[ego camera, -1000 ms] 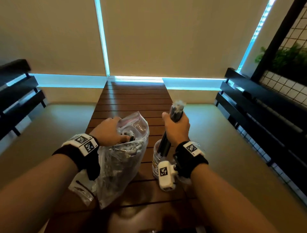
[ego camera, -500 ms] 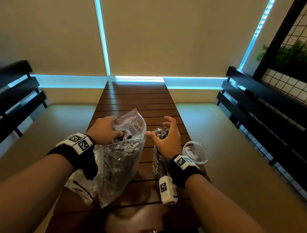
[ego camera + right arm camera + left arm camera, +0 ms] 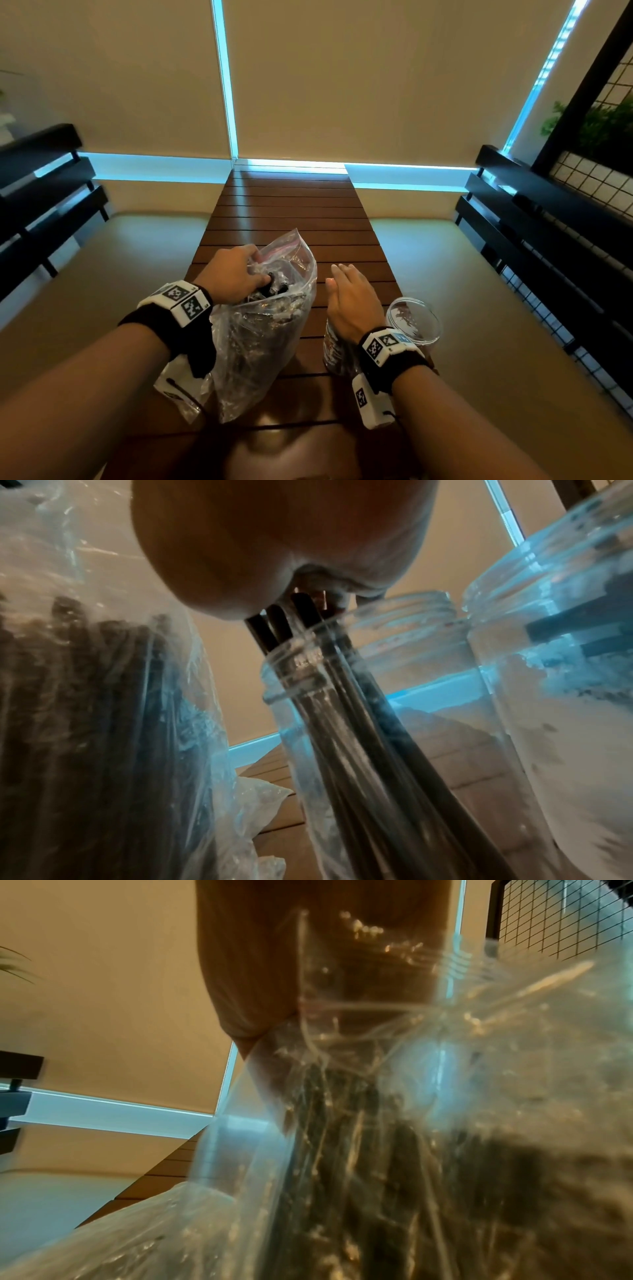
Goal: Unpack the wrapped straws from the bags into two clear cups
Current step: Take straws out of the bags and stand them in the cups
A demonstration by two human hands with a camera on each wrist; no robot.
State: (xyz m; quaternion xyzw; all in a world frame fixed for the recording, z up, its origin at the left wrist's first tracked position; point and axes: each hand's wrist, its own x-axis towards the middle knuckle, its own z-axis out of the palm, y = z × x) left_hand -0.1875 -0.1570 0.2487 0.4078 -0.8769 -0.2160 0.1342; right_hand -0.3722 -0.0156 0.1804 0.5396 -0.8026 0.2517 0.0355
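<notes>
Since the earlier frame my right hand (image 3: pixel 352 301) had flattened, fingers straight, over straws (image 3: pixel 342 723) standing in the near cup (image 3: pixel 394 737); my left hand (image 3: pixel 233 274) gripped the bag (image 3: pixel 267 329) mouth, steadying it upright on the surface (image 3: pixel 291 212).

Colour-wise it's a pretty muted scene. The worktop (image 3: pixel 291 212) is reddish-brown wood with dark lines between the slats. The bag (image 3: pixel 270 329) is see-through plastic with a thin pinkish-red strip along its top, and the straws (image 3: pixel 346 704) are black in shiny clear wrappers. Both cups (image 3: pixel 416 317) are clear and pick up a blue tint from the light. The wristbands (image 3: pixel 191 329) are black and carry white blocks printed with black-and-white square codes. The blinds (image 3: pixel 359 78) are beige with bright cyan glowing at the edges. The benches (image 3: pixel 534 205) are black, the wall grid (image 3: pixel 592 174) is black on cream, and the plant (image 3: pixel 592 123) is green.
</notes>
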